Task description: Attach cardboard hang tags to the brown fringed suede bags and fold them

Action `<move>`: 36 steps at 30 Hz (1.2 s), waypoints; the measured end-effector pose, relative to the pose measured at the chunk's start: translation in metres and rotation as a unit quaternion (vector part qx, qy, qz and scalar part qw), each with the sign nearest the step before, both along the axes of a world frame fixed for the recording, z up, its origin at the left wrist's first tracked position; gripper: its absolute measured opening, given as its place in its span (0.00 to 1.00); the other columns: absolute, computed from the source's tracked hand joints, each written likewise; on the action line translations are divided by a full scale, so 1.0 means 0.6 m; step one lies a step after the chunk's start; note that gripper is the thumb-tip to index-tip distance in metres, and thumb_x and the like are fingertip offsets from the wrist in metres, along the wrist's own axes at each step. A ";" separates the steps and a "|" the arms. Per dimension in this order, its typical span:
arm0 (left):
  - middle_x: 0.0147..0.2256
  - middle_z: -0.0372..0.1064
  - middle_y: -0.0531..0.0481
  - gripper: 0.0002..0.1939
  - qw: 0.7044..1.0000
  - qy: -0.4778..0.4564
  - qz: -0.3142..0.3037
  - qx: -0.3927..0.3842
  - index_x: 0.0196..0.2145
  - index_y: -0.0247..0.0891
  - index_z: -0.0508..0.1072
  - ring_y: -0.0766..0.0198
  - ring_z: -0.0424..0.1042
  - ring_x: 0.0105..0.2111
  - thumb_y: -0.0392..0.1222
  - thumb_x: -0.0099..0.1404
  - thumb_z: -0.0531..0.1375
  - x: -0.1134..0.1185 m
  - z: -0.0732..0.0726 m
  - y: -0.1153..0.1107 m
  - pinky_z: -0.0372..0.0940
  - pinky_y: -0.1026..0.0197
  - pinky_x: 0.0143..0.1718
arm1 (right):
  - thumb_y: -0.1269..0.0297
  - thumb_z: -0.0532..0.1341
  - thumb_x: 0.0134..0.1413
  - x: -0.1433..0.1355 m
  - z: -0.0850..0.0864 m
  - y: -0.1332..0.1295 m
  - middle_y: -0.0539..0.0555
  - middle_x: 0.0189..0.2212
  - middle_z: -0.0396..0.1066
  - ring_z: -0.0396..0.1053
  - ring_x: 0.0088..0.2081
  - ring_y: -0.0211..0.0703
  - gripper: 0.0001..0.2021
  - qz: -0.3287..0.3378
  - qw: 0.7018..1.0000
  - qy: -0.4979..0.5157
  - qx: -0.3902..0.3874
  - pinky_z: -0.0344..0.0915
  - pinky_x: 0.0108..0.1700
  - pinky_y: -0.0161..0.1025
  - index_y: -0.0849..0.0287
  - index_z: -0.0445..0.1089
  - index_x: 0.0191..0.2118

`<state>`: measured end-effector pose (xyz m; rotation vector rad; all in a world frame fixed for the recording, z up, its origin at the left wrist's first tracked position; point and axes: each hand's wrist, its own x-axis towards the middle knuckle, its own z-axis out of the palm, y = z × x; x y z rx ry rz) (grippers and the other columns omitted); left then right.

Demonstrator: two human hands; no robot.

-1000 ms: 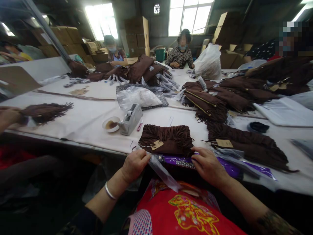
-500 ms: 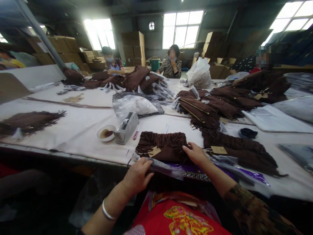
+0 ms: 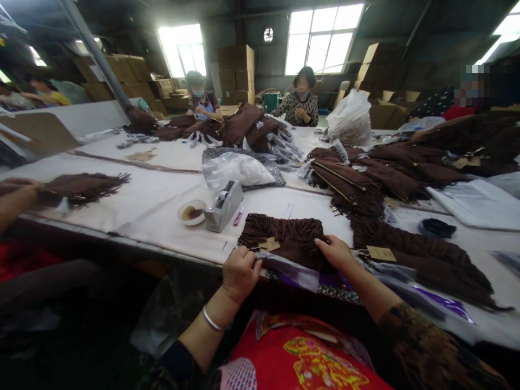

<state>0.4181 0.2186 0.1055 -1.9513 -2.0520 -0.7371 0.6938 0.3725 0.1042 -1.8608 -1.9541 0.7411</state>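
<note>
A brown fringed bag [image 3: 284, 230] with a tan tag [image 3: 269, 244] lies at the table's front edge. My left hand [image 3: 242, 273] is closed at its lower left corner, by a clear plastic wrap [image 3: 296, 271]; what the fingers pinch is too small to make out. At the bag's right end rests my right hand [image 3: 335, 252], thumb and fingers closed on its edge. Farther right lies a second brown fringed bag [image 3: 422, 260] with its own tan tag [image 3: 381, 253].
Behind the bag stand a tape dispenser [image 3: 225, 207], a small bowl [image 3: 190, 212] and a pink cutter [image 3: 238, 216]. Brown bags are heaped across the white table [image 3: 154, 211]. Several people sit around it; another person's hand [image 3: 18, 197] touches a bag at far left.
The view has swung left. My left hand has closed at the bag's corner, lifting the plastic slightly. Another person's hand has come into view at far left.
</note>
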 end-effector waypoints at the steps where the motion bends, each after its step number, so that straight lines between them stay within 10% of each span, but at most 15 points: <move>1: 0.31 0.67 0.46 0.09 1.000 -0.004 0.017 0.014 0.29 0.40 0.71 0.57 0.67 0.34 0.45 0.66 0.61 0.002 -0.001 0.002 0.62 0.57 0.36 | 0.50 0.56 0.59 0.000 -0.001 -0.002 0.65 0.45 0.77 0.75 0.47 0.55 0.26 0.001 1.000 -0.005 0.003 0.68 0.49 0.46 0.66 0.72 0.52; 7: 0.30 0.66 0.45 0.11 0.998 0.040 -0.011 0.042 0.29 0.40 0.72 0.55 0.66 0.34 0.43 0.69 0.57 0.007 -0.009 0.009 0.62 0.54 0.37 | 0.50 0.56 0.60 0.005 0.020 -0.026 0.69 0.48 0.74 0.72 0.50 0.59 0.28 0.032 0.991 -0.067 0.114 0.67 0.54 0.52 0.68 0.68 0.56; 12: 0.36 0.70 0.42 0.15 0.995 0.047 -0.072 0.048 0.51 0.34 0.72 0.52 0.67 0.38 0.42 0.70 0.56 0.026 -0.025 -0.026 0.65 0.50 0.42 | 0.59 0.56 0.63 -0.020 0.051 -0.091 0.67 0.61 0.64 0.59 0.63 0.56 0.24 0.191 0.902 -0.049 0.384 0.57 0.64 0.53 0.65 0.63 0.61; 17: 0.40 0.70 0.41 0.16 0.996 -0.001 -0.092 0.018 0.53 0.36 0.71 0.51 0.68 0.43 0.41 0.70 0.55 0.029 -0.015 -0.046 0.65 0.47 0.47 | 0.58 0.57 0.63 -0.047 0.008 -0.145 0.55 0.67 0.57 0.49 0.69 0.54 0.29 0.422 0.833 -0.140 0.330 0.44 0.68 0.56 0.55 0.55 0.68; 25: 0.39 0.70 0.41 0.09 0.990 -0.043 0.089 -0.102 0.41 0.37 0.74 0.52 0.70 0.42 0.40 0.64 0.58 -0.083 0.026 -0.042 0.66 0.53 0.46 | 0.59 0.56 0.63 -0.041 -0.024 -0.137 0.54 0.69 0.53 0.47 0.70 0.55 0.31 0.430 0.856 -0.126 0.259 0.42 0.68 0.60 0.50 0.50 0.70; 31: 0.34 0.73 0.40 0.07 0.952 -0.013 0.069 -0.298 0.32 0.37 0.74 0.52 0.74 0.36 0.36 0.63 0.56 -0.128 0.054 -0.011 0.65 0.55 0.37 | 0.59 0.56 0.63 -0.042 -0.022 -0.143 0.54 0.69 0.53 0.47 0.70 0.55 0.31 0.417 0.861 -0.125 0.264 0.43 0.68 0.60 0.52 0.51 0.70; 36: 0.34 0.74 0.41 0.08 0.968 -0.049 0.099 -0.227 0.38 0.34 0.73 0.54 0.75 0.37 0.36 0.66 0.54 -0.132 0.106 0.057 0.65 0.57 0.39 | 0.60 0.56 0.63 -0.042 -0.020 -0.145 0.54 0.68 0.55 0.48 0.69 0.54 0.29 0.416 0.861 -0.119 0.268 0.42 0.68 0.60 0.53 0.53 0.69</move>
